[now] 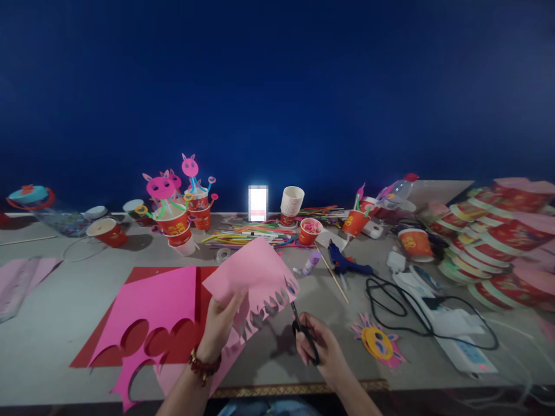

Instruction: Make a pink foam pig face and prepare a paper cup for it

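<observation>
The left hand (223, 323) had thumb and fingers clamped on the light pink paper (251, 266), held above the table (325, 294); the right hand (321, 346) had its fingers closed around the handles of the black scissors (295, 310); their long axis pointed away from the person, leaning left, with the blades at the paper's right corner, beside its cut, toothed edge; the right hand was nearer that corner; the blades seemed slightly parted, though blur left this unsure.
</observation>
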The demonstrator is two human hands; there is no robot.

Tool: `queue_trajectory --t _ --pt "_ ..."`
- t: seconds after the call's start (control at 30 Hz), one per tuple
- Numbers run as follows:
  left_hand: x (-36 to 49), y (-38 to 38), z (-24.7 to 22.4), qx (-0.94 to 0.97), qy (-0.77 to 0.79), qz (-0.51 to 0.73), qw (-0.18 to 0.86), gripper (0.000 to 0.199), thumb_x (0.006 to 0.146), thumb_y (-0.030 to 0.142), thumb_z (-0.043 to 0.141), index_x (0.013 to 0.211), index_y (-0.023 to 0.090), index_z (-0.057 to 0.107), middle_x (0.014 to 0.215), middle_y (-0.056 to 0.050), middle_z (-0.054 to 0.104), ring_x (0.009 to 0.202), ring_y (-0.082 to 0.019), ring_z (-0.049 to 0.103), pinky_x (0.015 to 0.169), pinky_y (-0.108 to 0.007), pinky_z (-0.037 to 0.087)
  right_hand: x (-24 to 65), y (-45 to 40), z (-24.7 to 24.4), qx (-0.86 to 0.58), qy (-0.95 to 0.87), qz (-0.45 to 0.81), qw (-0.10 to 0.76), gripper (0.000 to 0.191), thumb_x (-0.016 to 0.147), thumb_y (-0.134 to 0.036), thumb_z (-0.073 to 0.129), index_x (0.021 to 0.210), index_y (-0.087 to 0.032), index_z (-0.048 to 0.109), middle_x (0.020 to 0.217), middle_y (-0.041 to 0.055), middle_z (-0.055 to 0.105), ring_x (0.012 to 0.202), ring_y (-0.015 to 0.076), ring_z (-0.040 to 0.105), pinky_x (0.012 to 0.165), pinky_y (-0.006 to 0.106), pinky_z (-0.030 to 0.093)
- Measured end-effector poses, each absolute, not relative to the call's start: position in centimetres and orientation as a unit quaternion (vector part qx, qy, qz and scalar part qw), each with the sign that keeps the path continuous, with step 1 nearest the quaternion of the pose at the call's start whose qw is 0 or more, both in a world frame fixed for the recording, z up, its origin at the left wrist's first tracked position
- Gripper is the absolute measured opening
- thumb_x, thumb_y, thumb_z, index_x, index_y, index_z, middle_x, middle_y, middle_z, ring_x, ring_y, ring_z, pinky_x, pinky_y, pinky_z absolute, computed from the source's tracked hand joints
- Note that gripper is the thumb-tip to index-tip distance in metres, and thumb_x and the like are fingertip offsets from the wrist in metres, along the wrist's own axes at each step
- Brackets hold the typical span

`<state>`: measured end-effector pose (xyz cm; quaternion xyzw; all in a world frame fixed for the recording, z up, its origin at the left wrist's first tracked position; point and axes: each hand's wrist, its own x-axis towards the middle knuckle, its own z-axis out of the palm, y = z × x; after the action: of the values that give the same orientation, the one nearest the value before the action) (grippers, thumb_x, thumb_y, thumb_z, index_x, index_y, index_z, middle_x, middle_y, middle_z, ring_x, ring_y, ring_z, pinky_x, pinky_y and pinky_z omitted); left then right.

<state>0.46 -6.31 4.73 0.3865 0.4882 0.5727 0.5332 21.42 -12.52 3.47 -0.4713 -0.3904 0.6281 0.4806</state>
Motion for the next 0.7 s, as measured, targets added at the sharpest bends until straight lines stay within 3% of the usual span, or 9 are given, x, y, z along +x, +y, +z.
queue_trajectory --t 0.37,0.7 --pt "0.3 -6.3 4.0 0.404 0.477 0.572 0.531 0.023 0.075 0.038 0.077 0.079 0.015 0.076 0.066 -0.002 0.067 0.065 -0.015 0.061 0.06 -0.022 0.051 20.9 -12.6 3.1 -0.471 -0.358 0.627 0.508 0.049 0.065 -0.058 0.079 0.069 -0.02 0.049 0.049 -0.0096 0.04 0.036 0.005 0.034 0.038 0.019 0.028" --pt "0.5 -6.4 4.3 0.398 0.479 0.571 0.534 0.026 0.075 0.039 0.077 0.084 0.015 0.076 0.074 -0.004 0.072 0.072 -0.017 0.065 0.067 -0.024 0.053 20.4 -12.7 2.7 -0.462 -0.324 0.636 0.526 0.05 0.062 -0.056 0.083 0.068 -0.021 0.047 0.048 -0.0111 0.036 0.036 0.0042 0.031 0.036 0.018 0.026"
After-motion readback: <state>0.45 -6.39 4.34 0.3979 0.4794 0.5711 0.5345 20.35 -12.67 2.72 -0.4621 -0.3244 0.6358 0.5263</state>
